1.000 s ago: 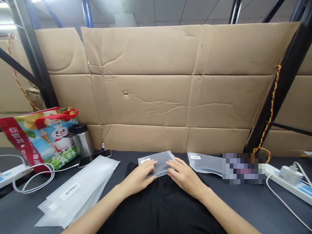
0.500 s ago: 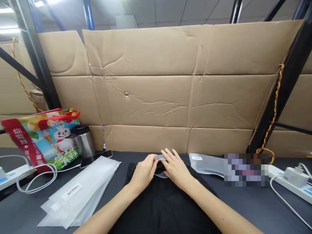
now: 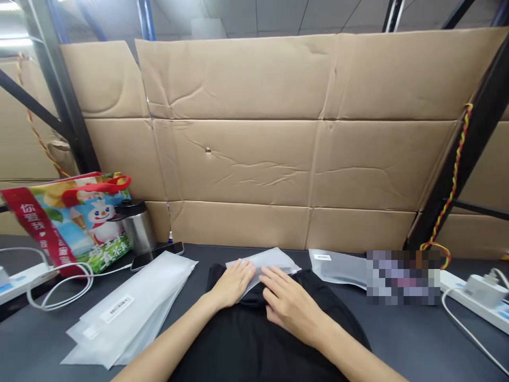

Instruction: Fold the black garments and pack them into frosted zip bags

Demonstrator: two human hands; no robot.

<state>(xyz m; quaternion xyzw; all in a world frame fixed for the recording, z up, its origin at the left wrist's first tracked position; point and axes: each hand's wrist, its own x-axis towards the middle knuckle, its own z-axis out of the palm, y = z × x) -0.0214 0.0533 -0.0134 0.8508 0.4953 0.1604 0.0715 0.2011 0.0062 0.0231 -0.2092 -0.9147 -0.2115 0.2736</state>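
We have both hands open on the black garment at the middle of the tabletop, and neither one grips anything. Our left hand lies flat with its fingers together, their tips resting on a frosted plastic bag. Our right hand is spread palm-down just beside it, on the black cloth near the bag's edge. The bag lies at the far end of the garment, its near edge under or against the fabric. To the left is a stack of frosted bags with a barcode label, and past it are a phone, a steel flask and a printed tote bag. To the right are another frosted bag, a pixelated patch and a power strip. Cardboard sheets stand behind it all.
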